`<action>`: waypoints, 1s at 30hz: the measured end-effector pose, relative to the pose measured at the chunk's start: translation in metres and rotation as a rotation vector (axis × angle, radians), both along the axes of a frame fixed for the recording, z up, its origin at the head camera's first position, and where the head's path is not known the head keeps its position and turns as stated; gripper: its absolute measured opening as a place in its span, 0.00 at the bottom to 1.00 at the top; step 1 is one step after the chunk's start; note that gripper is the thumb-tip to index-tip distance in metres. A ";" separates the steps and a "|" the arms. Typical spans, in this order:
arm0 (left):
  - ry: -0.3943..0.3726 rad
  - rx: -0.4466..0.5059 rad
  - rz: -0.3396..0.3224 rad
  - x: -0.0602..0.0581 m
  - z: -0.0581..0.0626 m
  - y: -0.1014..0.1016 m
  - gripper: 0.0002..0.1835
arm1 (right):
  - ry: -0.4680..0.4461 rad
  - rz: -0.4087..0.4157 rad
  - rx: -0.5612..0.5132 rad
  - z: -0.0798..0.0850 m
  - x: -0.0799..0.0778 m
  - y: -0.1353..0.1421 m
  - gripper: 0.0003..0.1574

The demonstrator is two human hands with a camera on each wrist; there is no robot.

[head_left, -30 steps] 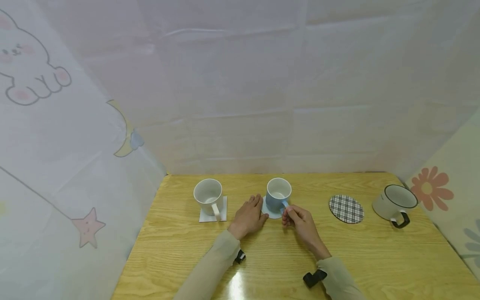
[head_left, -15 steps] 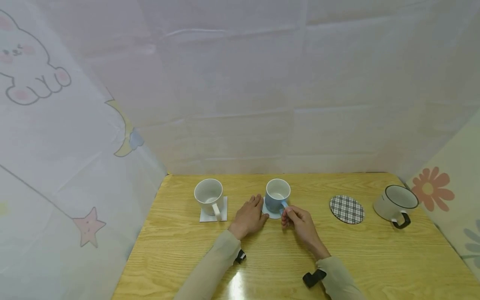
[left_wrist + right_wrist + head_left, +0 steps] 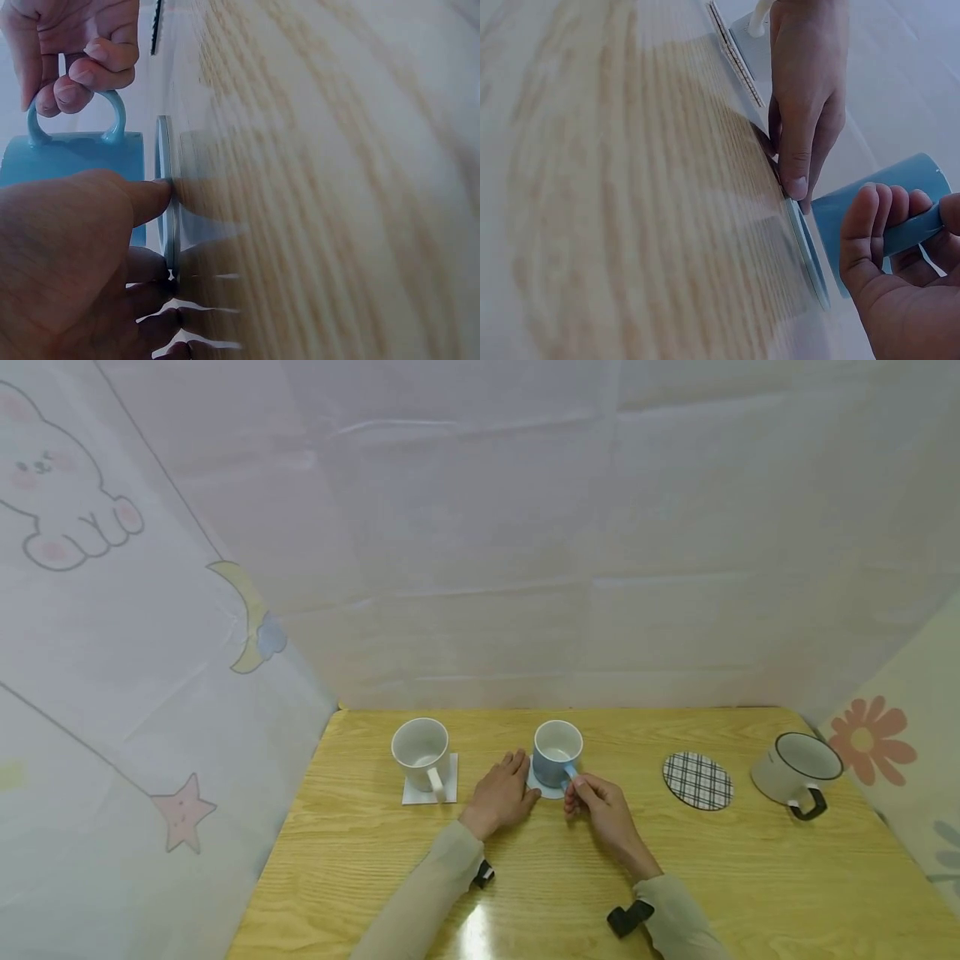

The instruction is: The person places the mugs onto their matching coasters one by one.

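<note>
A light blue mug [image 3: 553, 767] with a white inside stands upright over a round pale blue coaster [image 3: 546, 789]. My right hand [image 3: 603, 810] grips the mug's handle with curled fingers and thumb. In the left wrist view, a narrow gap shows between the mug's base and the coaster [image 3: 168, 240]. Beside the coaster's left edge, my left hand [image 3: 498, 793] rests with its fingers extended. Its thumb touches the coaster's rim, as the right wrist view shows with the left hand [image 3: 806, 97] coming in from above. Part of the coaster lies hidden beneath the mug.
To the left, a white mug [image 3: 417, 758] sits on a square white coaster [image 3: 448, 789]. On the right lie a round checked coaster [image 3: 697, 781] and a white mug with a dark rim and black handle [image 3: 783, 772]. A patterned sheet [image 3: 465, 552] hangs behind the wooden table [image 3: 555, 893].
The head view has shifted very slightly. Both hands, the blue mug and its coaster keep almost the same places.
</note>
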State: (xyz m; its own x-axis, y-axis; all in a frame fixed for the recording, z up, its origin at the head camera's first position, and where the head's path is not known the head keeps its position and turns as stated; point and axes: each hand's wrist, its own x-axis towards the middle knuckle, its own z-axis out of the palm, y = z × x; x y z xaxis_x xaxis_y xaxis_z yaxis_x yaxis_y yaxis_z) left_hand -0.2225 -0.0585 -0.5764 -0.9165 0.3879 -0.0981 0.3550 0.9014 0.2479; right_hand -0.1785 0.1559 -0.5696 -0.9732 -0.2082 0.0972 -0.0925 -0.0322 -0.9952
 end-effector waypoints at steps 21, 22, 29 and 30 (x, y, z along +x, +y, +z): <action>-0.008 0.019 0.003 0.004 0.010 0.000 0.39 | -0.026 -0.024 -0.009 -0.003 0.000 -0.003 0.29; -0.010 0.017 0.003 0.004 0.010 0.000 0.39 | -0.023 -0.023 -0.009 -0.003 0.000 -0.003 0.29; 0.002 0.020 0.003 0.005 0.010 0.000 0.39 | -0.036 -0.027 -0.009 -0.004 0.000 -0.006 0.28; 0.001 0.024 0.003 0.005 0.010 -0.001 0.38 | -0.039 -0.027 -0.007 -0.004 0.000 -0.006 0.28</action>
State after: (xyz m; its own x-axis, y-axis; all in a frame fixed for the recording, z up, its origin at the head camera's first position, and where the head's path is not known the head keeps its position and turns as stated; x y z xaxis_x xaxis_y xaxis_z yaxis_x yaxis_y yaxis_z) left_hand -0.2174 -0.0591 -0.5663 -0.9175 0.3878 -0.0881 0.3529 0.8961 0.2691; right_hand -0.1782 0.1500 -0.5740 -0.9816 -0.1809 0.0602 -0.0545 -0.0368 -0.9978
